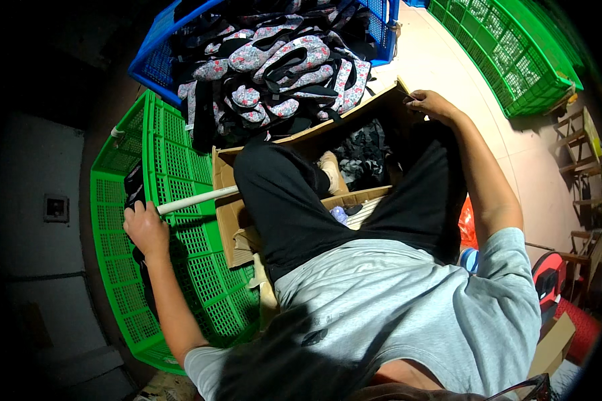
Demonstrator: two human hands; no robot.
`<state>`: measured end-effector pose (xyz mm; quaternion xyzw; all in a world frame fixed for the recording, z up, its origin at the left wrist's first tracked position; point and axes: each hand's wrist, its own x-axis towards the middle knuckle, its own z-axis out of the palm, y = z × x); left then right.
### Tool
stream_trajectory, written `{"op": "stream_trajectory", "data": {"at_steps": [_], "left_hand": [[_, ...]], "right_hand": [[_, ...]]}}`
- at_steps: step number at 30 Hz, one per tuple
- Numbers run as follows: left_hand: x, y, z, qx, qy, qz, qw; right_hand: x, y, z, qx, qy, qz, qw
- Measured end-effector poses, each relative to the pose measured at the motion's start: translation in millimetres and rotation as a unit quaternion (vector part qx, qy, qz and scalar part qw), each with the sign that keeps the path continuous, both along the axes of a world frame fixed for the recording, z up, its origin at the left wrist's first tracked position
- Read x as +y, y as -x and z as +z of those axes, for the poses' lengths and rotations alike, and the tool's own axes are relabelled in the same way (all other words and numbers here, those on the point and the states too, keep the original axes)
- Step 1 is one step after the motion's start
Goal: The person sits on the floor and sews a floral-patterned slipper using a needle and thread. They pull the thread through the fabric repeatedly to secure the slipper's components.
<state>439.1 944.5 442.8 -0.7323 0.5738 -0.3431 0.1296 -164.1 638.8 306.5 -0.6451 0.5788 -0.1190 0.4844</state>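
At the left, my left hand (146, 228) is over a green plastic crate (207, 294), with its fingers bent. It is by the end of a white pole (197, 199) and next to dark fabric pieces (134, 184) in the crate. Whatever lies under those fingers is hidden. My right hand (435, 105) is closed in a pinch at the raised far right corner of a cardboard box (374, 100). Something small and dark shows at its fingertips, too small to name. Black scraps (364, 154) lie inside the box, between my legs.
Ahead, a blue crate (155, 50) is heaped with floral and black padded fabric pieces (281, 63). Another green crate (508, 60) stands at the far right, above a wooden rack (582, 147). A red bag (467, 224) and a red-and-black round object (548, 277) are right of me.
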Motion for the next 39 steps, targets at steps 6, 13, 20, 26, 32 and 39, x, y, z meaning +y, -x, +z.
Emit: {"op": "stream_trajectory", "data": {"at_steps": [6,13,20,26,32,39], "left_hand": [[-8.2,11.7,-1.8,0.0,0.002,-0.006,1.0],[-6.5,7.0,0.3,-0.006,0.02,-0.007,1.0],[-3.3,-0.8,-7.7,0.024,0.052,-0.031,0.998],[5.2,-8.9,-14.4,0.041,0.092,-0.041,0.994],[10.6,-3.1,-18.3,0.031,0.102,-0.043,0.993],[-3.8,10.5,-16.6,0.029,0.1,-0.059,0.993]], "right_hand": [[-8.8,-2.0,-7.4,0.004,0.002,0.006,1.0],[0.8,-8.9,0.1,0.021,0.044,0.007,0.999],[7.9,-32.4,8.7,0.02,0.03,-0.001,0.999],[-2.5,-53.7,20.5,0.017,0.045,0.077,0.996],[10.6,-117.1,24.0,-0.094,-0.017,0.057,0.994],[21.4,-147.8,-4.9,-0.092,0.068,0.123,0.986]]}}
